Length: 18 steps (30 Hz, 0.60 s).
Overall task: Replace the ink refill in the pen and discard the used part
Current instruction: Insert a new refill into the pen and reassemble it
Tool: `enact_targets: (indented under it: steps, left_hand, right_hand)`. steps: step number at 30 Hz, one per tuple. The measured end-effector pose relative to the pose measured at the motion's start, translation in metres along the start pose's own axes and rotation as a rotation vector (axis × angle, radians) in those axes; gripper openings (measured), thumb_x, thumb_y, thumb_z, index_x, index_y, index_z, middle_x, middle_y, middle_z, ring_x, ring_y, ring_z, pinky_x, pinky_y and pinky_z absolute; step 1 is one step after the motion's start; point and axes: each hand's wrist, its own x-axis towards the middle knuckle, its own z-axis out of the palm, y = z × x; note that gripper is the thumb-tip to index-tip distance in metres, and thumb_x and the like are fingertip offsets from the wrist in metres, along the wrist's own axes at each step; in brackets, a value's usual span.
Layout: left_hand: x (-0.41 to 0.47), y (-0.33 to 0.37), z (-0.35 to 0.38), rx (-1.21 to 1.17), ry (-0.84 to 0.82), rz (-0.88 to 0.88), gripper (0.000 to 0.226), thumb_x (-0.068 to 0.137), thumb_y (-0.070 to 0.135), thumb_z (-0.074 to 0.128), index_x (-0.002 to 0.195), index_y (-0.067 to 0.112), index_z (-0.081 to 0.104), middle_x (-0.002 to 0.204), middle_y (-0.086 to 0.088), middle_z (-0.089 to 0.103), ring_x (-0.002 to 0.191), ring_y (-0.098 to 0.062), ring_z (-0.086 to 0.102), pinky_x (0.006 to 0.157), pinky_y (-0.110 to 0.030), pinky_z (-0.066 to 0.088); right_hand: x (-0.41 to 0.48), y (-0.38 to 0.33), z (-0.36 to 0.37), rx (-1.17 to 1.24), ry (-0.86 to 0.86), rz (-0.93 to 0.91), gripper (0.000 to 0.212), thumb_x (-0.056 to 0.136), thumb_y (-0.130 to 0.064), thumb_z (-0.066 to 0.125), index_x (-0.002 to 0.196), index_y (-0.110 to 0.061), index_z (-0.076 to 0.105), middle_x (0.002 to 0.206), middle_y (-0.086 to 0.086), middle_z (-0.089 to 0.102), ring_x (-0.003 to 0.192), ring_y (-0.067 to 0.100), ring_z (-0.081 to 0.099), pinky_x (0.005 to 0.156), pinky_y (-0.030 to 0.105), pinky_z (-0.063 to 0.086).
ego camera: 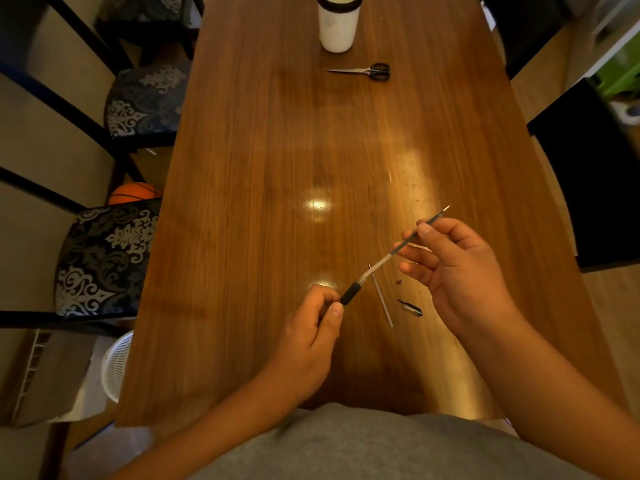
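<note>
My left hand [313, 327] pinches the black pen barrel [350, 292] by its rubber grip, open end pointing up and right. My right hand [453, 268] holds a thin ink refill [412, 239] between thumb and fingers; its lower, pale end sits in the barrel's mouth and its metal tip points away to the upper right. Both are held just above the wooden table [277, 202]. On the table under them lie a second thin grey refill [382, 299], a small black pen tip piece [410, 307] and a tiny metal part [400, 281].
Black-handled scissors [367, 71] and a white cylindrical container [338, 22] stand farther along the table. Patterned chairs [104, 261] line the left side, a white plastic basket [116, 365] sits on the floor at left, and a dark chair [599, 174] stands at right.
</note>
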Motion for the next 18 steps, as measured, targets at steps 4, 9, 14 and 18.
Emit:
enact_targets:
  steps: [4,9,14,18]
  left_hand:
    - [0.0001,0.0012,0.0011,-0.010,-0.006,-0.034,0.016,0.099,0.029,0.040,0.088,0.031,0.052,0.069,-0.009,0.052,0.057,-0.022,0.045,0.052,-0.036,0.039]
    - [0.0045,-0.0031,0.0026,0.005,-0.022,-0.119,0.017,0.100,0.026,0.045,0.085,0.028,0.053,0.064,0.002,0.054,0.051,-0.003,0.043,0.045,-0.019,0.036]
    - [0.0058,-0.0043,0.0046,0.004,-0.010,-0.147,0.017,0.099,0.024,0.047,0.083,0.027,0.053,0.063,0.001,0.055,0.048,-0.001,0.042,0.044,-0.016,0.035]
    - [0.0070,-0.0019,0.0022,0.022,-0.029,-0.096,0.016,0.099,0.024,0.047,0.085,0.028,0.054,0.069,-0.007,0.058,0.053,-0.001,0.045,0.048,-0.017,0.037]
  right_hand:
    - [-0.0014,-0.0015,-0.0014,-0.061,-0.009,-0.060,0.010,0.093,-0.009,0.059,0.087,-0.015,0.065,0.080,0.005,0.074,0.075,0.023,0.074,0.050,0.024,0.056]
    - [-0.0064,-0.0025,-0.0001,-0.258,-0.047,-0.235,0.010,0.093,-0.007,0.058,0.092,-0.015,0.065,0.080,0.004,0.075,0.076,0.019,0.075,0.054,0.025,0.058]
    - [-0.0070,0.0003,-0.0001,-0.303,-0.061,-0.259,0.010,0.093,-0.007,0.058,0.094,-0.015,0.065,0.083,0.006,0.075,0.078,0.021,0.075,0.054,0.026,0.059]
    - [-0.0029,0.0016,-0.0035,-0.215,-0.074,-0.117,0.010,0.093,-0.008,0.059,0.091,-0.015,0.066,0.082,0.007,0.075,0.079,0.024,0.075,0.053,0.026,0.057]
